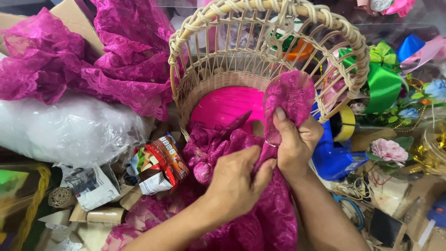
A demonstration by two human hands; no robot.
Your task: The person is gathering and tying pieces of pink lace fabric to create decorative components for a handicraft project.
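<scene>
Magenta lace | left hand pinching it, fingers curled | right hand clenched, thumb up | wicker basket behind

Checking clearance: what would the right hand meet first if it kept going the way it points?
Probably the wicker basket; right hand already pinches magenta lace fabric lifted toward its rim. Depth unclear.

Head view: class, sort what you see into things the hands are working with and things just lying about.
In hand: left hand and right hand gripping magenta lace; wicker basket with pink liner.

Lying about: green ribbon bow, blue glue gun, pink fabric flower, clear plastic bag, cardboard tubes.
</scene>
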